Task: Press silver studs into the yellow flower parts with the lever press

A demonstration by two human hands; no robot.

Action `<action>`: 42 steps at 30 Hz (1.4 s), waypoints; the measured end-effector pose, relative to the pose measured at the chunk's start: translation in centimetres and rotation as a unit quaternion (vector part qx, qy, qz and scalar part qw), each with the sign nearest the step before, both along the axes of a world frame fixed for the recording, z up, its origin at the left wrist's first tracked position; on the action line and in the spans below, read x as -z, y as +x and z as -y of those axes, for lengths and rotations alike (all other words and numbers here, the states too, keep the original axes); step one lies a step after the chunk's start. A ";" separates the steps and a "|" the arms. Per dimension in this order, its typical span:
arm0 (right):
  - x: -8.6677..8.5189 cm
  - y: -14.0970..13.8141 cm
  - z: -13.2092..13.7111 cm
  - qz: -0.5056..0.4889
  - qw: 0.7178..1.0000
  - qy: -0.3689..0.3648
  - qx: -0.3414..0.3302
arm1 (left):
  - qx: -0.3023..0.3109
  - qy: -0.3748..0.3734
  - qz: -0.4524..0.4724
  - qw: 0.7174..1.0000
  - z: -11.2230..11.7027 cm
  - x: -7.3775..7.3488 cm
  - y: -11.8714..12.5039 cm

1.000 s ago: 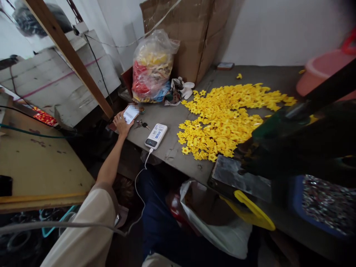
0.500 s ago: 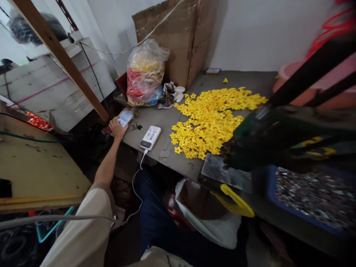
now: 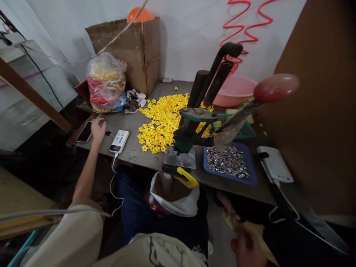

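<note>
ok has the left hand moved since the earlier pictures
Yes: judged against the white power bank, the left hand has shifted right, closer to it.

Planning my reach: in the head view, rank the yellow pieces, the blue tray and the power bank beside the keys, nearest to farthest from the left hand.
From the left hand:
1. Power bank, just to its right.
2. Yellow pieces, heaped farther right.
3. Blue tray, farthest right.

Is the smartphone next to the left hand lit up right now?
No, the smartphone beside the left hand looks dark across its visible face.
</note>
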State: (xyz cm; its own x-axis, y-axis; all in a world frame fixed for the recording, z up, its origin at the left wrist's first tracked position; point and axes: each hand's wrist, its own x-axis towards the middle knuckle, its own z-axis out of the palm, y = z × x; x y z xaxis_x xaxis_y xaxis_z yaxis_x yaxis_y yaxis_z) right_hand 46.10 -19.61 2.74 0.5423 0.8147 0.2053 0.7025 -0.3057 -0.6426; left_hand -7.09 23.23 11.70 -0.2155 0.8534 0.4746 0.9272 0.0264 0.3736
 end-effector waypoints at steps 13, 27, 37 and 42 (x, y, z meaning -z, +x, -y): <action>-6.7 3.1 -21.5 0.251 0.927 -0.201 -0.194 | 0.385 -0.100 0.029 0.917 11.6 7.7 21.8; -4.8 4.5 -21.6 0.126 0.986 -0.070 -0.083 | 0.275 -0.152 0.438 0.842 8.7 5.3 21.6; -5.1 5.1 -22.7 0.048 0.993 -0.037 -0.104 | 0.422 -0.200 0.339 0.817 11.7 5.7 26.3; -5.6 5.2 -22.9 -0.030 0.996 0.013 -0.085 | 0.422 -0.179 0.310 0.833 12.2 5.8 26.3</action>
